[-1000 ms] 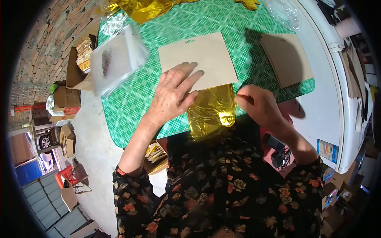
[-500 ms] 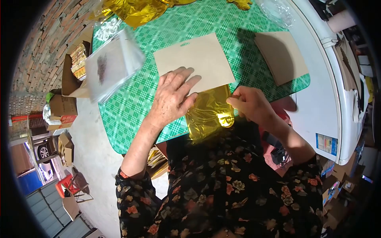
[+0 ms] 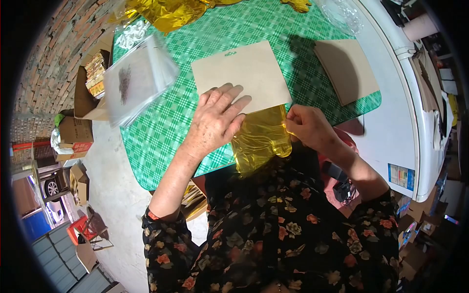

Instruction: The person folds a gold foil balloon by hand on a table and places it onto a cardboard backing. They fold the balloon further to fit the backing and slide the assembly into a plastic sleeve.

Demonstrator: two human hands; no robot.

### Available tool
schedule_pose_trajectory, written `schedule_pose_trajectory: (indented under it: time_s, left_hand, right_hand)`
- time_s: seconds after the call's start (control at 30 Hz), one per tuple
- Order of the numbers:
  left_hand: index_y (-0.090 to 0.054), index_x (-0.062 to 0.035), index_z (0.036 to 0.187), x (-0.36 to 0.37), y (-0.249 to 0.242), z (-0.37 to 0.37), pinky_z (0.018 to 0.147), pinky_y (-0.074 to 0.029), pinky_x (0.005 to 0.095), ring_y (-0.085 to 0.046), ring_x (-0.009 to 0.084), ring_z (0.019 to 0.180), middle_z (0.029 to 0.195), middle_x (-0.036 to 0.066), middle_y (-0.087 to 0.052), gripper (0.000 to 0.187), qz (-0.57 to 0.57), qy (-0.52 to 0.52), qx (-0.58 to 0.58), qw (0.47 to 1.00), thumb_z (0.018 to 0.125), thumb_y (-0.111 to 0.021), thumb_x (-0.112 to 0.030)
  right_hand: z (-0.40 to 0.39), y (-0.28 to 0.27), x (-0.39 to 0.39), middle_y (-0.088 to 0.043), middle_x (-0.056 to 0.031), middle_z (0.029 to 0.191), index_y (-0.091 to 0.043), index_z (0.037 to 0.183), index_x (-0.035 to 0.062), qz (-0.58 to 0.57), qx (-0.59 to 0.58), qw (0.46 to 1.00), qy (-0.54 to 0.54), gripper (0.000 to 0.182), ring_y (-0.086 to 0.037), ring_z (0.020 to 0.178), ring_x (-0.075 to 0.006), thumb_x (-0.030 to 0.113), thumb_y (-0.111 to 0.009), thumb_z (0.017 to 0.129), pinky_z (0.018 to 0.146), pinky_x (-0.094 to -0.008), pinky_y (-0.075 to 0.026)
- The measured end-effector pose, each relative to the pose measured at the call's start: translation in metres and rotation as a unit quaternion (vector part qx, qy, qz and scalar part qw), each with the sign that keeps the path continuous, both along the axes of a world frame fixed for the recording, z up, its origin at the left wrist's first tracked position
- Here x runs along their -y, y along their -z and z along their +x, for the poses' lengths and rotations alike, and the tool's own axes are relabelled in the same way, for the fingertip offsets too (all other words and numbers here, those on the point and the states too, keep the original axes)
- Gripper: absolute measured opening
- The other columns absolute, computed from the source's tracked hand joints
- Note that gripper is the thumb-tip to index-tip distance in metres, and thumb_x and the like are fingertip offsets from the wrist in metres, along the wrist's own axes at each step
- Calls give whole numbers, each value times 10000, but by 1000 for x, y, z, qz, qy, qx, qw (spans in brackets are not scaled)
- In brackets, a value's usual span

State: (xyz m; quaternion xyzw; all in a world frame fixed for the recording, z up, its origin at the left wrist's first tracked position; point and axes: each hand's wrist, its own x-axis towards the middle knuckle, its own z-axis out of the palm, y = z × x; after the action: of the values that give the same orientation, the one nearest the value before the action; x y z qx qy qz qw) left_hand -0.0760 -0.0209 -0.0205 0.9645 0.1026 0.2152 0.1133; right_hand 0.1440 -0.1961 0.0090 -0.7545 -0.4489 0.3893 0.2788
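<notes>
A beige cardboard sheet point(image 3: 240, 73) with a small cut-out near its far edge lies on the green checked tablecloth. My left hand point(image 3: 215, 115) rests on its lower left part, fingers stretched out and flat, thumb toward the gold film. The shiny gold plastic film point(image 3: 261, 139) comes out from beneath the card's near edge and hangs over the table edge toward my lap. At the film's right edge, my right hand point(image 3: 310, 126) is closed in a pinch on it, just below the card's right corner.
Stacked beige cards point(image 3: 347, 71) lie at the right. Clear plastic bags point(image 3: 139, 80) are at the left, beside a white tangled bundle point(image 3: 132, 35). More gold film point(image 3: 171, 13) sits at the far edge. A white appliance point(image 3: 391, 122) borders the table's right side.
The card and the gold film have shifted very slightly to the right, along with my left hand. My right hand keeps its pinch on the film's edge.
</notes>
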Motion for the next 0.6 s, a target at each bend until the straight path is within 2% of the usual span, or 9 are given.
schedule_pose_trajectory:
  time_s: [0.1, 0.2, 0.3, 0.4, 0.5, 0.6]
  left_hand:
    - [-715, -118, 1282, 2, 0, 0, 1046, -451, 441, -584, 292, 1288, 1365, 84, -646, 431, 10, 1, 3, 1000, 853, -748, -138]
    - [-727, -118, 1266, 3, 0, 1, 1040, -457, 435, -591, 287, 1279, 1349, 79, -656, 414, 17, 3, 6, 1000, 852, -748, -131]
    - [-729, -119, 1262, 3, 0, 1, 1036, -459, 435, -592, 286, 1276, 1343, 78, -659, 415, 17, 3, 6, 1000, 849, -753, -132]
    - [-728, -121, 1264, 3, 1, 1, 1033, -459, 435, -592, 284, 1275, 1342, 77, -659, 418, 14, 4, 5, 1000, 847, -755, -134]
    - [-731, -123, 1263, 3, 1, 1, 1030, -459, 433, -593, 283, 1275, 1342, 76, -659, 415, 13, 4, 3, 1000, 849, -756, -141]
    - [-733, -123, 1259, 3, 1, 1, 1028, -458, 432, -592, 281, 1275, 1341, 74, -660, 409, 15, 4, 3, 1000, 852, -758, -150]
  right_hand:
    - [0, 0, 0, -685, -108, 657, -639, 869, 15, 15, 16, 1000, -7, 171, -708, 621, -278, 174, -687, 912, 621, -396, -534]
    - [2, 14, 3, -671, -119, 685, -606, 886, 32, 87, 49, 995, -22, 135, -695, 647, -323, 137, -688, 908, 614, -417, -521]
    - [-6, 3, 6, -665, -132, 696, -583, 894, 37, 90, 84, 992, -19, 115, -683, 670, -354, 98, -678, 908, 606, -439, -507]
    - [-9, 11, 10, -665, -129, 764, -580, 915, 55, 143, 138, 980, -24, 107, -676, 683, -374, 99, -677, 917, 607, -455, -520]
    - [-16, 13, 11, -634, -132, 863, -580, 947, 64, 167, 257, 952, -21, 130, -675, 689, -377, 102, -698, 909, 615, -466, -545]
    - [-24, 14, 13, -589, -138, 934, -574, 973, 64, 184, 314, 931, -39, 182, -679, 716, -373, 79, -726, 875, 628, -459, -569]
